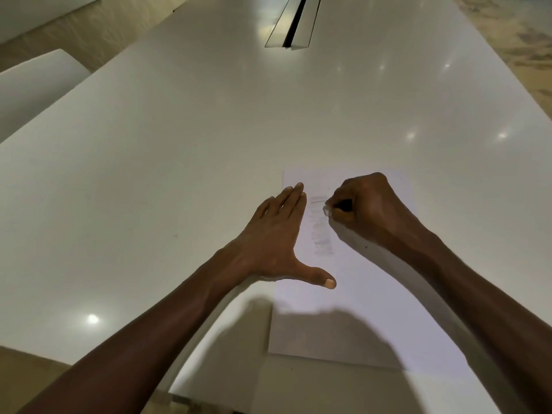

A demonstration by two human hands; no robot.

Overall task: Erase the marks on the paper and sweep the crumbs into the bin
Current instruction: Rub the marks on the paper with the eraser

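Pale, small and mostly hidden, an eraser (328, 210) peeks from the curled fingers (343, 209) of the right hand (369, 209), which pinch it tight at the upper end of the pencil marks (321, 227). Only its tip shows, touching the paper (358, 294); how much of it lies inside the fist I cannot tell. The marks run as a grey smudged column down the sheet, from the eraser toward the left thumb (322, 280).

Straight and held together, the fingers (294, 198) of the left hand (274, 237) press flat across the paper's left edge, holding nothing; the thumb is splayed wide onto the sheet below the marks.

Beyond the paper, the white counter (149, 174) is glossy, with a dark slot (294, 22) far off at its top. No bin is in view, and any crumbs are too small to make out.

Risks, as I judge them: the sheet is pinned on its left side only, so a hard stroke away from the left hand could buckle or crease it, or slide it on the slick counter. A grip this deep on the eraser may drag knuckles through the graphite and smear it. Crumbs swept carelessly could scatter over the counter's near edge, just below the paper.
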